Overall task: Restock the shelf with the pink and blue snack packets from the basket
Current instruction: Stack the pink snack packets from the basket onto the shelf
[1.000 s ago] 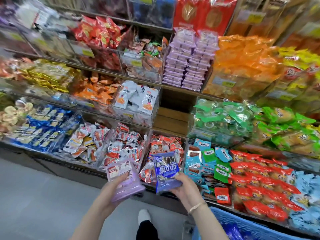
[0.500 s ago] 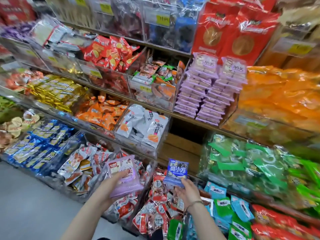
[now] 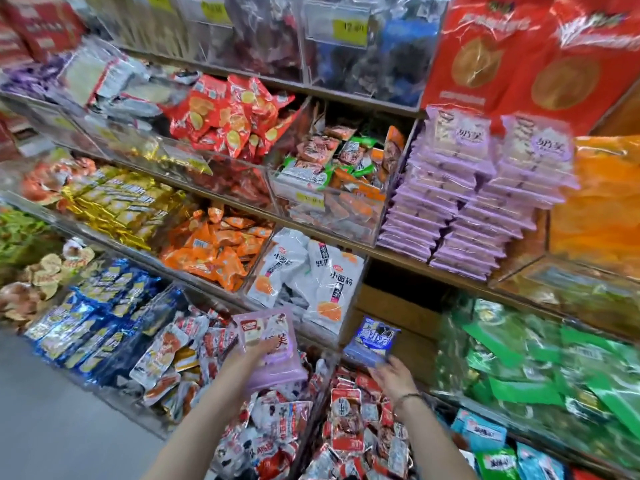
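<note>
Head view: the left grip (image 3: 254,356) holds the pink snack packet (image 3: 282,368) at about 6 o'clock in the frame, with a finger or thumb lying across its printed face. It hangs above a bin of red-and-white sachets (image 3: 277,420). The right grip (image 3: 393,375) pinches the blue snack packet (image 3: 374,341) by its near edge, just to the 3 o'clock side of the pink one, in front of a bare wooden gap (image 3: 391,306) in the shelf. Matching lilac stacks (image 3: 460,202) sit at 2 o'clock, one shelf up. The basket is not in view.

Both packets look light and are wrapped in glossy film, so they are probably slippery and easy to crumple. They are best held flat, supported from underneath or pinched at the sealed edge. Squeezing the middle could crush the contents.
</note>
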Demonstrator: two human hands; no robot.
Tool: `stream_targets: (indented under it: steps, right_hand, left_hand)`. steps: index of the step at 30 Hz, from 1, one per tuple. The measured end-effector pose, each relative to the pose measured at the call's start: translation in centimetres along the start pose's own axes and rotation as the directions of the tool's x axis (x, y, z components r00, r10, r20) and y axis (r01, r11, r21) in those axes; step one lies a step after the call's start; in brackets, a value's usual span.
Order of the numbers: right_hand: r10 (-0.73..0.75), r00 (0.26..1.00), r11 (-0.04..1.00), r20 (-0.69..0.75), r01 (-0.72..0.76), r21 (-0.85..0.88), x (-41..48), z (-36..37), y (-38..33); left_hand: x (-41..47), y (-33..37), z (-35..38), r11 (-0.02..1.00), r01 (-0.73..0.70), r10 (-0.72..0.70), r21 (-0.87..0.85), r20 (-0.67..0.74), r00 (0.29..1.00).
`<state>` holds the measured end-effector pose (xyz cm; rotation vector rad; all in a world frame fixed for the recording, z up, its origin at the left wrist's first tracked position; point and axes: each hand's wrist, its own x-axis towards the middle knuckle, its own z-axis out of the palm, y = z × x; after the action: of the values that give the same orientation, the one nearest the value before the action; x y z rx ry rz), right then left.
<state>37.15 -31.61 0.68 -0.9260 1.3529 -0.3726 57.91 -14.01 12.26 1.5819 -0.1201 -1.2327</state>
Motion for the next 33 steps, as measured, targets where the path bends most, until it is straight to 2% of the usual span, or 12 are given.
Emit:
stream_targets:
  steps: [1, 2, 5, 8, 10, 13, 16, 22, 25, 29, 31, 33]
  right_hand:
    - [-0.053, 0.998, 0.978, -0.02, 0.048, -0.201, 0.1, 0.0, 0.1]
    - [-0.137, 0.99, 0.903, -0.026, 0.114, -0.414, 0.0, -0.2, 0.3]
    - [-0.379, 0.925, 0.525, 0.032, 0.243, -0.816, -0.6, -0.8, 1.1]
    - [-0.389, 0.896, 0.183, 0.213, 0.302, -0.936, -0.9, -0.5, 1.6]
    - [-0.341, 0.906, 0.123, 0.251, 0.307, -0.944, -0.6, 0.0, 0.8]
    - [-0.304, 0.92, 0.115, 0.246, 0.291, -0.95, 1.4, 0.7, -1.6]
    - [-0.233, 0.946, 0.162, 0.226, 0.267, -0.95, 4.0, 1.4, -4.7]
    - [-0.187, 0.97, 0.105, 0.156, 0.178, -0.978, 8.6, 1.9, -8.5]
    - [-0.2, 0.968, 0.127, 0.153, 0.181, -0.975, 9.5, 2.0, -8.7]
    - [-0.3, 0.94, 0.276, 0.16, 0.246, -0.929, 7.9, 1.8, -8.6]
    - [-0.464, 0.88, 0.447, 0.105, 0.335, -0.83, 5.6, 2.0, -8.7]
    - [-0.609, 0.793, 0.615, -0.026, 0.45, -0.647, 2.0, 2.8, -8.7]
  left_hand:
    - [0.5, 0.3, 0.2, 1.0, -0.01, 0.011, 0.022, -0.004, 1.0]
    - [0.8, 0.6, 0.4, 0.999, -0.021, 0.022, 0.031, -0.016, 1.0]
    - [2.0, 1.1, 1.1, 0.997, -0.063, 0.065, 0.041, -0.043, 0.997]
    - [2.5, 1.4, 2.0, 0.995, -0.081, 0.084, 0.053, -0.045, 0.995]
    - [3.1, 1.1, 2.0, 0.995, -0.09, 0.093, 0.05, -0.056, 0.994]
    - [3.7, 1.0, 2.0, 0.998, -0.067, 0.067, 0.002, -0.057, 0.996]
    - [4.3, 0.7, 2.1, 0.996, -0.079, 0.076, -0.048, -0.066, 0.995]
    - [4.6, 1.6, 2.3, 0.998, -0.062, 0.063, 0.028, -0.019, 0.998]
    - [4.2, 2.0, 2.3, 0.997, -0.061, 0.062, 0.047, -0.026, 0.998]
    - [3.6, 2.6, 2.6, 0.997, -0.054, 0.054, 0.062, -0.002, 0.999]
    - [3.1, 2.8, 2.9, 0.996, -0.064, 0.064, 0.07, 0.003, 0.998]
    - [2.4, 3.1, 3.4, 0.995, -0.087, 0.086, 0.057, 0.033, 0.996]
